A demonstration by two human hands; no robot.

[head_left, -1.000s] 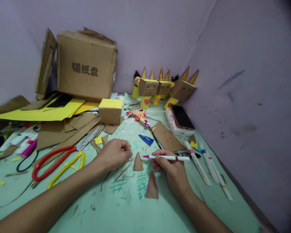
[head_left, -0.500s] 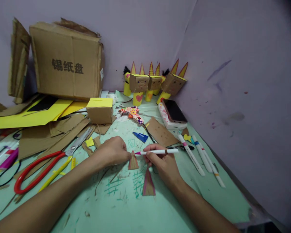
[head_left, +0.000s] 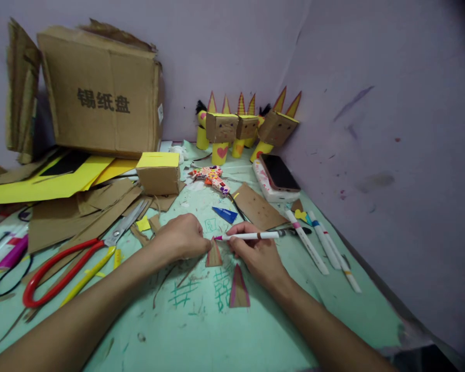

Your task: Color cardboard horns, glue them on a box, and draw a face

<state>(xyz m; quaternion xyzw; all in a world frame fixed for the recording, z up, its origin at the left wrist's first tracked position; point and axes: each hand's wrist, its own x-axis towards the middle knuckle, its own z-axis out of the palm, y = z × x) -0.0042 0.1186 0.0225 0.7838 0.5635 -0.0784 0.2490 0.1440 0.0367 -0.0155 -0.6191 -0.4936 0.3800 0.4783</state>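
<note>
**Small cardboard triangle (head_left: 214,257) on the desk (head_left: 178,336), between the two hands**

The left hand (head_left: 182,237) is curled in narrow, its fingertips down at the upper left edge of the small cardboard triangle. That light press is probably there so that such a small, flat piece does not slide or turn under the pen; whether the fingers grip anything beneath them cannot be seen. The right hand (head_left: 258,253) holds a white marker (head_left: 251,236) in a narrow pinch near its coloured end, a low grip that would give fine control. The barrel lies nearly level, so the magenta tip reaches the triangle's point from the side opposite the left fingertips, and neither hand is in the other's way.

A second triangle (head_left: 239,294), edged in magenta, lies flat just on the near side of the right hand, apart from the first, perhaps so that its edges are not rubbed. More markers (head_left: 308,245) lie to the right of the right hand, where they look easy to pick up. To the left of the left hand, red-handled scissors (head_left: 116,234) rest among cardboard scraps (head_left: 58,219). Beyond both hands, a patterned glue gun (head_left: 215,181) lies on the desk, and box-headed figures (head_left: 220,126) stand by the wall, seemingly set back from the working spot.
</note>
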